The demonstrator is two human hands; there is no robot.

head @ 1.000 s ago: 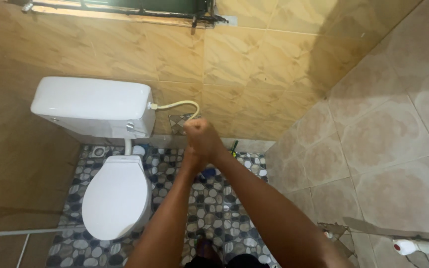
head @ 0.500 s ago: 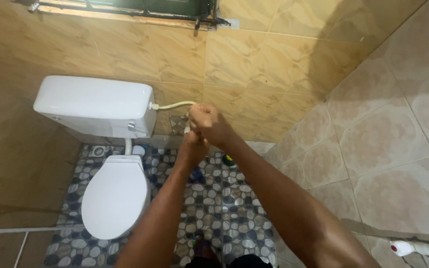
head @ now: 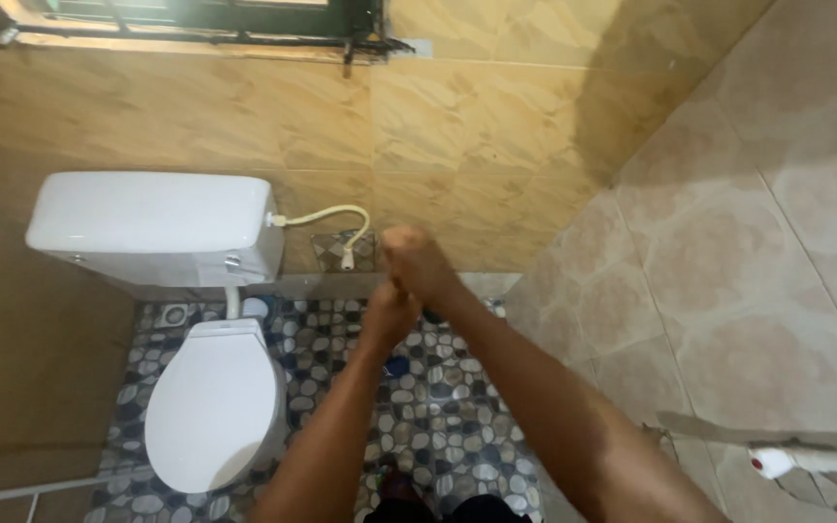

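Both my arms reach out in front of me over the pebble-patterned floor (head: 438,416). My right hand (head: 417,257) is closed in a fist, held up before the tan wall tiles. Just under it, my left hand (head: 389,315) is also closed and presses against the right wrist. I see nothing sticking out of either fist. A white toilet with its lid down (head: 213,402) stands to the left of my arms, with its white cistern (head: 152,228) against the wall.
A pale hose (head: 326,215) runs from the cistern to a wall valve. Something small and blue (head: 397,366) lies on the floor below my hands. A white handle (head: 811,460) juts in at the lower right by the tiled side wall. A window frame (head: 196,19) sits high up.
My two fists stay together and have shifted only slightly, rising and then settling a little lower. The left hand now sits below the right.
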